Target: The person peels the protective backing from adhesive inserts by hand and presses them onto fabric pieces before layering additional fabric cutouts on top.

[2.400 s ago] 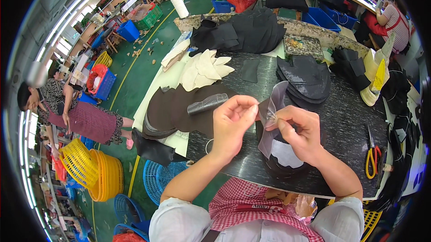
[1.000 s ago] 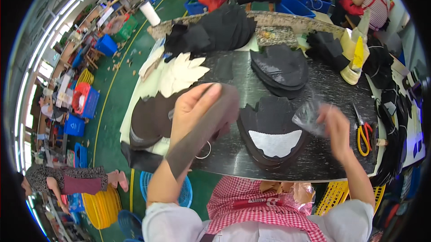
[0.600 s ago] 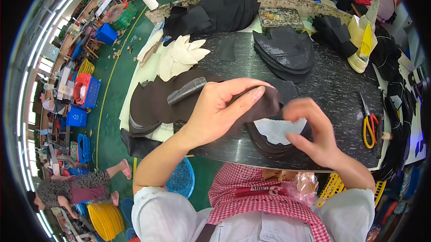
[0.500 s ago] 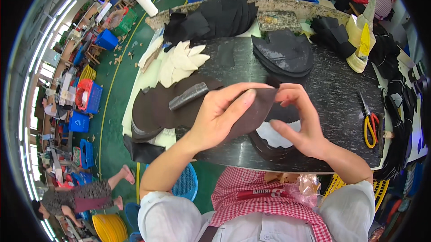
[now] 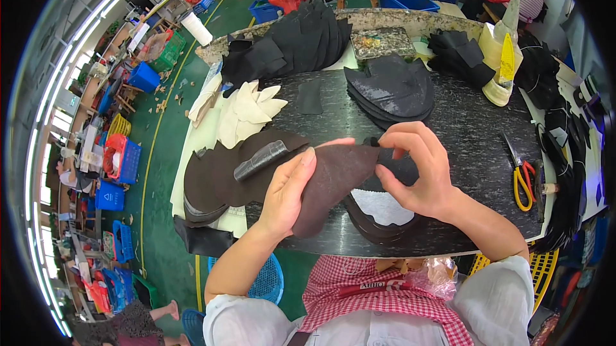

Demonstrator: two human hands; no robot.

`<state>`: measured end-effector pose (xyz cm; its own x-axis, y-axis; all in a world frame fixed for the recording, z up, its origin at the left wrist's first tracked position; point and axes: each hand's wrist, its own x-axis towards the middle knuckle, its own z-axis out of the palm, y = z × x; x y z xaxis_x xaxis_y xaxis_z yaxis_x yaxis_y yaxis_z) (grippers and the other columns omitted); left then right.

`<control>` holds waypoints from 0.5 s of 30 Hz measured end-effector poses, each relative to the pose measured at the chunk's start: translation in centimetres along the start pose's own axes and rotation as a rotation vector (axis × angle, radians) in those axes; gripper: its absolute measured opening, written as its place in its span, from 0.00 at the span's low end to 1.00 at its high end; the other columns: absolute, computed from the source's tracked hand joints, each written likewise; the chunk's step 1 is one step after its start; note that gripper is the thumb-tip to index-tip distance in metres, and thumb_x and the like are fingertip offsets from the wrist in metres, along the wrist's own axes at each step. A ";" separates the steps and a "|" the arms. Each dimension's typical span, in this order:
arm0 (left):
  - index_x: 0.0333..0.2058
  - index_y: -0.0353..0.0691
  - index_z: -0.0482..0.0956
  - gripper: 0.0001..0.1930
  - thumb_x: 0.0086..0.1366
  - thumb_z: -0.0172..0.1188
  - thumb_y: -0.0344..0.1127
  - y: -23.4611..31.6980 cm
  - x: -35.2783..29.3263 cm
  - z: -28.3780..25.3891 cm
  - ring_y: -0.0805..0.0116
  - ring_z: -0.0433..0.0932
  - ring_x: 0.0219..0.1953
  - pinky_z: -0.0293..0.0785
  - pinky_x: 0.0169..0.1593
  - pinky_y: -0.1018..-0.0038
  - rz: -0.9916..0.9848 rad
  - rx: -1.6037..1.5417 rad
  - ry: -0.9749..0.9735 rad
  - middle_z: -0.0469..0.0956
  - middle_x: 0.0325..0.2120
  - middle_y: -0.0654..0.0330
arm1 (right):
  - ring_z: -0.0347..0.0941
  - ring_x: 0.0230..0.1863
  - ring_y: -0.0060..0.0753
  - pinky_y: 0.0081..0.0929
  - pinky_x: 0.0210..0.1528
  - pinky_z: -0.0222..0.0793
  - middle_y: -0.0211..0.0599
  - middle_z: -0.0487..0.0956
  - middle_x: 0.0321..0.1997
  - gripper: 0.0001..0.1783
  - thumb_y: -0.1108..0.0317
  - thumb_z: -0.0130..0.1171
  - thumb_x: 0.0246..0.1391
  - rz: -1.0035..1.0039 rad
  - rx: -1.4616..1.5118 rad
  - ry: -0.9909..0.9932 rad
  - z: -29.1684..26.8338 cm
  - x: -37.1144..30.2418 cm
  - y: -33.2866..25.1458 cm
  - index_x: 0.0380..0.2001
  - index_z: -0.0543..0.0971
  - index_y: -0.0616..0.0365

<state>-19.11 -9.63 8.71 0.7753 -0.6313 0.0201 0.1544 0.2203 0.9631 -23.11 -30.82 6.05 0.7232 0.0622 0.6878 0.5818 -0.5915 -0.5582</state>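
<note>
My left hand is closed on a dark brown leather piece, thumb on top and fingers behind. At the piece's right-hand tip, my right hand curls thumb and fingers round the edge in a pinch. The exact contact is partly hidden. Under my right hand lies a stack of dark curved pieces with a pale grey piece on top. Left of my hands, a fanned pile of brown pieces carries a dark, shiny roll-shaped weight.
Black rounded pieces are stacked beyond my hands. Cream pieces and a black pile lie at the far left. Scissors with yellow and red handles rest at the right. A blue basket stands below the table edge.
My left hand has shifted left and down, turning the brown piece so more of its face shows. My right hand's thumb has risen to the piece's tip. The whole view has shifted slightly.
</note>
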 end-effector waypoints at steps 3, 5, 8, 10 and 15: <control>0.55 0.26 0.65 0.25 0.72 0.35 0.43 0.2 -0.5 0.6 0.65 0.76 0.48 0.70 0.53 0.71 -0.037 0.014 0.016 0.74 0.48 0.49 | 0.68 0.25 0.28 0.25 0.32 0.63 0.33 0.74 0.35 0.18 0.77 0.65 0.35 -0.088 -0.107 -0.019 -0.6 0.3 -0.2 0.35 0.74 0.56; 0.54 0.25 0.65 0.25 0.72 0.35 0.42 0.0 -0.7 0.6 0.64 0.76 0.48 0.70 0.53 0.70 -0.048 0.009 0.038 0.74 0.48 0.49 | 0.68 0.25 0.24 0.23 0.31 0.62 0.31 0.74 0.33 0.14 0.77 0.63 0.39 0.007 0.016 -0.037 -0.4 0.1 0.3 0.33 0.74 0.57; 0.54 0.27 0.67 0.24 0.72 0.36 0.43 0.1 -0.7 0.2 0.64 0.76 0.48 0.70 0.54 0.69 -0.055 -0.065 0.130 0.74 0.48 0.49 | 0.69 0.28 0.15 0.16 0.32 0.63 0.29 0.74 0.30 0.06 0.68 0.58 0.55 0.821 1.011 -0.009 -0.1 -0.5 1.2 0.32 0.74 0.57; 0.53 0.29 0.68 0.24 0.72 0.38 0.45 0.9 -0.1 -0.1 0.65 0.76 0.47 0.70 0.54 0.69 -0.087 -0.164 0.196 0.75 0.47 0.50 | 0.72 0.32 0.19 0.19 0.36 0.67 0.33 0.76 0.33 0.12 0.60 0.54 0.59 0.936 1.033 -0.206 -1.2 -1.6 1.9 0.36 0.74 0.59; 0.53 0.36 0.71 0.20 0.69 0.49 0.41 1.1 -1.1 1.3 0.69 0.77 0.47 0.73 0.49 0.74 0.032 0.609 -0.098 0.76 0.49 0.55 | 0.70 0.56 0.45 0.39 0.59 0.64 0.50 0.70 0.57 0.37 0.39 0.36 0.61 1.181 1.684 -0.484 -0.8 -4.2 -3.1 0.55 0.68 0.62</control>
<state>-20.62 -9.67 10.12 0.7093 -0.7033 0.0484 -0.2679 -0.2055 0.9413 -28.25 -29.90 5.22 0.7651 0.6090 -0.2094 -0.6184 0.6041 -0.5027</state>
